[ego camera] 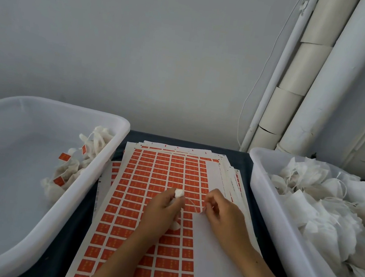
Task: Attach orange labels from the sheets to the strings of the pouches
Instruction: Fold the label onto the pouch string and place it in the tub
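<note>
- nearest me, my two bare forearms reach forward over the top label sheet [145, 203], a grid of orange labels with its right-hand columns already peeled down to bare white backing.
- my left hand [163, 208] is curled round a small white pouch [179, 193], holding it just above the sheet.
- my right hand [221, 209] pinches the pouch's thin string [193, 206], which runs between my hands; its fingertips sit at the edge of the remaining orange labels. whether a label is already on this string, i cannot tell.
- under the top sheet lies a fanned stack of sheets [234, 180], so plenty of labels remain.
- to my left, a white left tub [93, 173] holds only a small cluster of finished pouches [68, 169] with orange tags on them, bunched against its right wall.
- to my right, the right tub [263, 184] is heaped with unlabelled pouches [329, 215], white with loose strings.
- i judge the job early: few done, most still waiting.
</note>
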`<action>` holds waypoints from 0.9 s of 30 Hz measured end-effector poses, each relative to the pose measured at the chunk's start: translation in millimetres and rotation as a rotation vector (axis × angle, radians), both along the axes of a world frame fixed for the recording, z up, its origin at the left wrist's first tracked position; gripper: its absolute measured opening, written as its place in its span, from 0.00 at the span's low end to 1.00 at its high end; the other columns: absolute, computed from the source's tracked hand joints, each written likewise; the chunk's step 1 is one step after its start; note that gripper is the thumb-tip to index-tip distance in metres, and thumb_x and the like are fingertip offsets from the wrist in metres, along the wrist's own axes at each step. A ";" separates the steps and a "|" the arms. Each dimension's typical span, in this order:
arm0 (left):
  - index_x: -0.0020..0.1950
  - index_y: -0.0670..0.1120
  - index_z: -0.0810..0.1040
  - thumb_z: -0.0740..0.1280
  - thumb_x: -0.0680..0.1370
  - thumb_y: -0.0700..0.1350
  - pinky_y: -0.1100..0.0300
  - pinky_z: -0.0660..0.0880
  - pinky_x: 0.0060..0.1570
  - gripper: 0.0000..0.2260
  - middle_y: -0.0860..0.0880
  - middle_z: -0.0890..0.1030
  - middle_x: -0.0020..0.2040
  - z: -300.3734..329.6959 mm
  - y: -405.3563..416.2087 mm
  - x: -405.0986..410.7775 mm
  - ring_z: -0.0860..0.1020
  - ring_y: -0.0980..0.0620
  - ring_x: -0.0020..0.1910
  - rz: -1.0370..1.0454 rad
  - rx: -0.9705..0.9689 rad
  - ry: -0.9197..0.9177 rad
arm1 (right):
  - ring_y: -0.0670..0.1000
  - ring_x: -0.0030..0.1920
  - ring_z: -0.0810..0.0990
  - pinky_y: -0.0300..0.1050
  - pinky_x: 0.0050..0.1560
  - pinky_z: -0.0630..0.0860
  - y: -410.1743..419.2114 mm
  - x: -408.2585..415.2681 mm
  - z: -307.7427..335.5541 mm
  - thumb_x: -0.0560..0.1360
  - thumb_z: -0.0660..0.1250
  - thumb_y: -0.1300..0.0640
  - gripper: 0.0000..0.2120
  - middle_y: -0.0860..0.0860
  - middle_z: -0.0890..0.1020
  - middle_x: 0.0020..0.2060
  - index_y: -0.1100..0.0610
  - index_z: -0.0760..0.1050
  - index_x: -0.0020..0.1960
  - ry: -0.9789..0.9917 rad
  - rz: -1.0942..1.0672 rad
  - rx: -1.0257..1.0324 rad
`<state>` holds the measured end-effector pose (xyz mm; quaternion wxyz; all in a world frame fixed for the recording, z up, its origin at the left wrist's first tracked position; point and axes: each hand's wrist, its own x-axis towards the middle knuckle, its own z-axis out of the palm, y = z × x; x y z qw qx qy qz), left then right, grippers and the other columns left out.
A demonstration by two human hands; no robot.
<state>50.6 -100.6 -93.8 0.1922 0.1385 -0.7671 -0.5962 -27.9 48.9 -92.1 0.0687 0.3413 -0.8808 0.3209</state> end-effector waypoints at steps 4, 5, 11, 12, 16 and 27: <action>0.42 0.47 0.75 0.60 0.81 0.48 0.67 0.73 0.34 0.10 0.52 0.76 0.32 -1.1 -0.7 -0.8 0.74 0.58 0.29 0.010 0.036 0.010 | 0.41 0.42 0.80 0.35 0.47 0.79 -11.0 -3.0 -1.1 0.76 0.61 0.45 0.08 0.40 0.79 0.45 0.50 0.71 0.48 -0.178 -0.110 -0.139; 0.42 0.47 0.75 0.60 0.81 0.48 0.68 0.73 0.34 0.10 0.52 0.76 0.32 -1.1 -0.7 -1.0 0.74 0.58 0.29 0.009 0.044 0.016 | 0.41 0.40 0.79 0.32 0.43 0.77 -13.9 -3.5 -0.5 0.75 0.63 0.45 0.08 0.40 0.78 0.42 0.49 0.70 0.48 -0.188 -0.140 -0.141; 0.38 0.47 0.73 0.63 0.79 0.49 0.72 0.74 0.33 0.11 0.54 0.76 0.30 0.7 -1.4 -0.6 0.75 0.59 0.29 0.022 0.097 0.040 | 0.41 0.39 0.78 0.22 0.33 0.68 -23.0 1.8 -2.4 0.75 0.67 0.53 0.07 0.36 0.75 0.39 0.47 0.69 0.48 -0.145 -0.231 -0.283; 0.37 0.47 0.73 0.63 0.79 0.49 0.72 0.73 0.33 0.12 0.55 0.76 0.28 1.4 -1.5 -0.2 0.75 0.59 0.29 0.028 0.115 0.041 | 0.42 0.41 0.79 0.23 0.35 0.70 -23.7 3.9 -2.6 0.75 0.67 0.55 0.07 0.37 0.77 0.41 0.47 0.70 0.49 -0.158 -0.230 -0.363; 0.39 0.47 0.74 0.62 0.80 0.48 0.74 0.71 0.29 0.10 0.58 0.78 0.27 6.0 -0.4 1.7 0.77 0.62 0.27 0.030 0.208 0.035 | 0.45 0.44 0.81 0.33 0.43 0.77 -22.1 10.7 6.1 0.77 0.64 0.55 0.07 0.41 0.80 0.44 0.44 0.73 0.51 -0.155 -0.299 -0.699; 0.50 0.48 0.78 0.67 0.77 0.39 0.62 0.76 0.30 0.05 0.47 0.84 0.41 15.1 -11.7 3.3 0.80 0.53 0.31 0.094 0.566 0.129 | 0.45 0.47 0.83 0.35 0.39 0.78 -20.8 5.2 39.8 0.69 0.71 0.53 0.11 0.45 0.85 0.45 0.50 0.80 0.52 -0.737 -0.138 -1.167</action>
